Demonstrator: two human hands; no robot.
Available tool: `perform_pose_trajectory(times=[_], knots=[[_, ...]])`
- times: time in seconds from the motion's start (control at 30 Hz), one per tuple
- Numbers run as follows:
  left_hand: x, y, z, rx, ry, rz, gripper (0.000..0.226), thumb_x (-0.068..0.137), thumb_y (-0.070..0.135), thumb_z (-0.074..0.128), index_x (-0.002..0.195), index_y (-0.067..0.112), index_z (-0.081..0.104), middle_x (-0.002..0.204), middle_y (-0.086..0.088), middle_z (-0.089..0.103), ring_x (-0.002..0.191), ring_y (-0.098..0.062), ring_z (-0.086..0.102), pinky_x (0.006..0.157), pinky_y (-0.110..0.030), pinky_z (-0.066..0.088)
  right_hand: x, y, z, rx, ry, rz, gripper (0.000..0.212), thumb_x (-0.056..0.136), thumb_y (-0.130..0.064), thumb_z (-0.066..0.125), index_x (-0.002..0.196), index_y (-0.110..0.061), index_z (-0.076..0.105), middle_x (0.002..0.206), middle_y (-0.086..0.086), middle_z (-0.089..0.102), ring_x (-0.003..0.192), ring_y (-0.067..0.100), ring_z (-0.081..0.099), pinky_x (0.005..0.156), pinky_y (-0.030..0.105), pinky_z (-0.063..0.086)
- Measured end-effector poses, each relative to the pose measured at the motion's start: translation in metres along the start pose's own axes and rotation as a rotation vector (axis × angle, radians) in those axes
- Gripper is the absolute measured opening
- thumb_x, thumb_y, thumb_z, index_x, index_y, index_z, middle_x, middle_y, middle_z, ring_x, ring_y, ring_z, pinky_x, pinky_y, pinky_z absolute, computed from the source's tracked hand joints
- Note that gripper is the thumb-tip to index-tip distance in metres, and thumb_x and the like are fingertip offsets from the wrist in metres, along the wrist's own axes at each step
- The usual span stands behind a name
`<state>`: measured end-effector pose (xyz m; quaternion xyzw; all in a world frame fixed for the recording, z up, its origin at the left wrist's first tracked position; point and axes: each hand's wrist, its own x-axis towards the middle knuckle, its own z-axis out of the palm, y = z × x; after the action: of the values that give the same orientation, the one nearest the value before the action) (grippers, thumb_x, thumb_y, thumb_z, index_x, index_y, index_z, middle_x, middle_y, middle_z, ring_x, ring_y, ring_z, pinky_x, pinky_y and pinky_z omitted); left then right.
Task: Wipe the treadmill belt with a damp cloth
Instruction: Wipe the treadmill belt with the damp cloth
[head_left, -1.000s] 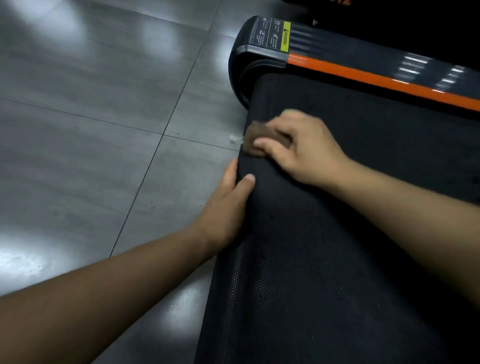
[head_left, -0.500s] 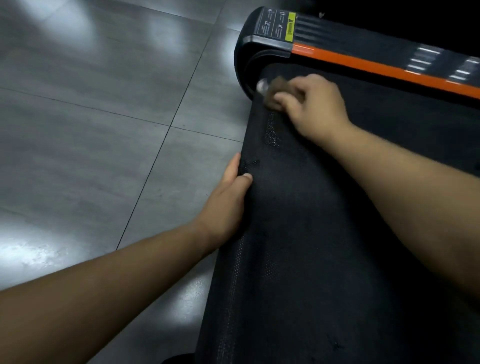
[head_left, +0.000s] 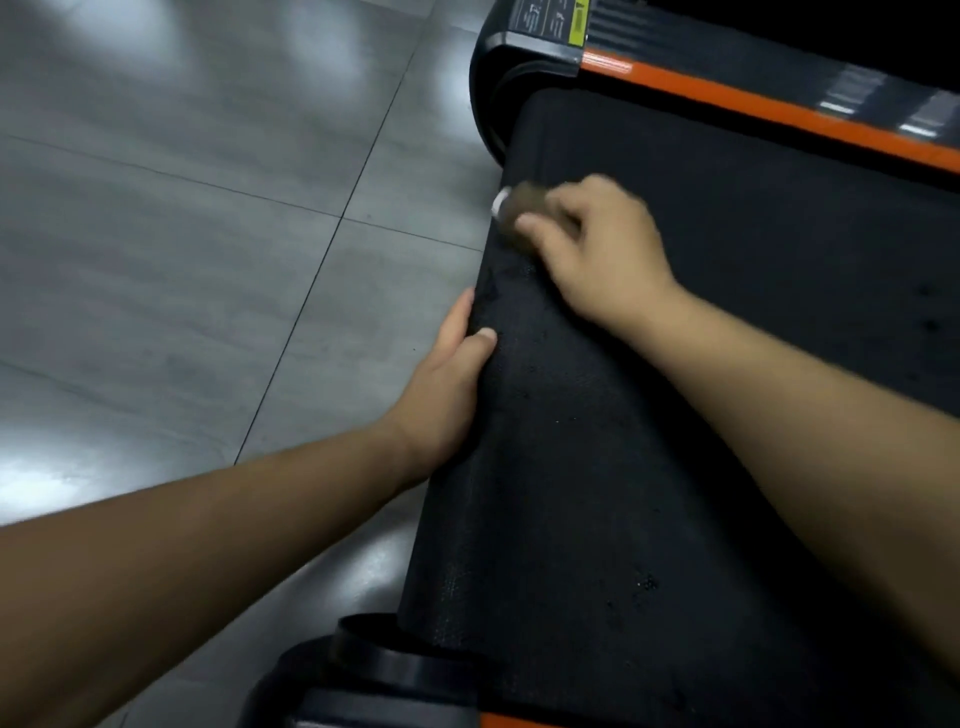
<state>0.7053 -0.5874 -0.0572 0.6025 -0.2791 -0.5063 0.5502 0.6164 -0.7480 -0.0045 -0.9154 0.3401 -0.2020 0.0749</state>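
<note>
Head view: our right hand (head_left: 597, 249) grasps the cloth (head_left: 519, 208) at the treadmill belt (head_left: 675, 415)'s left edge, near its far corner. Our left hand (head_left: 447, 374) grips that edge. Overshooting might drag the cloth onto the floor (head_left: 208, 260).

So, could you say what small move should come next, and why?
Probably sweep the cloth rightward across the belt: the right hand holds it at the belt's left edge, the left hand grips that edge nearer, and most of the belt lies to the right.
</note>
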Motion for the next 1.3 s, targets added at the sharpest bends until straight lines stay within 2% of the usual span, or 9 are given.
perform_pose_trajectory(times=[0.1,0.2,0.33,0.57,0.77,0.93,1.13,1.23,1.3], knots=[[0.003,-0.003,0.001,-0.067,0.010,-0.026,0.072,0.082,0.039,0.051,0.152,0.028,0.041,0.143,0.005,0.059,0.132,-0.013,0.055,0.118,-0.042,0.037,-0.044,-0.020,-0.017,0.151,-0.172,-0.157,0.026,0.091,-0.045,0.059,0.094,-0.023,0.071,0.083,-0.003,0.052,0.079,0.017,0.054,0.073,0.033,0.040],[0.011,-0.009,0.002,-0.174,0.006,-0.047,0.058,0.086,0.027,0.056,0.143,0.031,0.045,0.128,0.008,0.068,0.121,-0.015,0.064,0.104,-0.035,0.050,0.014,-0.007,-0.008,-0.034,-0.114,-0.250,0.034,0.089,-0.051,0.056,0.095,-0.021,0.072,0.084,-0.002,0.053,0.084,0.023,0.057,0.074,0.035,0.043],[0.035,-0.007,-0.002,-0.216,-0.010,-0.062,0.034,0.104,0.023,0.054,0.138,0.025,0.048,0.095,0.019,0.076,0.094,-0.004,0.072,0.074,-0.017,0.055,0.121,0.028,0.015,-0.081,-0.095,0.041,0.029,0.090,-0.053,0.058,0.084,-0.025,0.064,0.082,-0.006,0.055,0.094,0.027,0.061,0.073,0.030,0.037],[0.070,0.010,0.001,-0.240,-0.023,-0.082,0.064,0.093,0.043,0.064,0.150,0.024,0.041,0.134,0.002,0.066,0.119,-0.018,0.066,0.106,-0.040,0.051,0.063,0.009,-0.006,0.040,-0.406,-0.223,0.029,0.086,-0.048,0.065,0.090,-0.020,0.072,0.085,0.000,0.058,0.081,0.016,0.056,0.071,0.030,0.041],[0.068,0.004,0.000,-0.279,-0.054,-0.069,0.038,0.105,0.025,0.054,0.142,0.024,0.046,0.125,-0.001,0.072,0.112,-0.018,0.070,0.098,-0.035,0.056,0.163,0.028,0.031,-0.297,-0.146,0.069,0.031,0.087,-0.051,0.065,0.079,-0.021,0.062,0.082,0.001,0.060,0.090,0.029,0.062,0.072,0.032,0.042],[0.064,0.004,-0.001,-0.288,-0.052,-0.071,0.037,0.105,0.025,0.054,0.141,0.024,0.046,0.122,-0.003,0.072,0.108,-0.017,0.071,0.086,-0.026,0.058,0.122,0.010,0.025,-0.268,-0.350,-0.073,0.031,0.083,-0.052,0.068,0.094,-0.023,0.069,0.090,-0.002,0.058,0.094,0.025,0.057,0.081,0.035,0.045],[0.046,-0.001,-0.005,-0.228,-0.068,-0.057,0.048,0.106,0.039,0.051,0.150,0.026,0.040,0.128,0.015,0.066,0.108,0.004,0.067,0.089,-0.014,0.054,0.161,0.016,0.037,-0.317,-0.131,0.219,0.036,0.088,-0.051,0.061,0.101,-0.019,0.070,0.104,0.006,0.069,0.103,0.031,0.063,0.080,0.034,0.046],[0.034,-0.014,-0.006,-0.231,-0.075,-0.071,0.052,0.101,0.046,0.050,0.150,0.030,0.044,0.136,0.013,0.065,0.122,-0.005,0.063,0.108,-0.033,0.048,0.108,0.008,0.018,-0.191,-0.211,0.089,0.036,0.087,-0.052,0.060,0.079,-0.017,0.063,0.077,-0.001,0.059,0.083,0.024,0.059,0.072,0.032,0.043],[0.023,-0.020,-0.008,-0.229,-0.074,-0.060,0.047,0.101,0.047,0.049,0.146,0.034,0.049,0.133,0.013,0.067,0.124,-0.008,0.062,0.110,-0.038,0.044,0.055,-0.003,0.005,-0.093,-0.265,-0.048,0.037,0.087,-0.053,0.058,0.086,-0.017,0.067,0.080,0.000,0.058,0.081,0.022,0.056,0.069,0.033,0.042]])
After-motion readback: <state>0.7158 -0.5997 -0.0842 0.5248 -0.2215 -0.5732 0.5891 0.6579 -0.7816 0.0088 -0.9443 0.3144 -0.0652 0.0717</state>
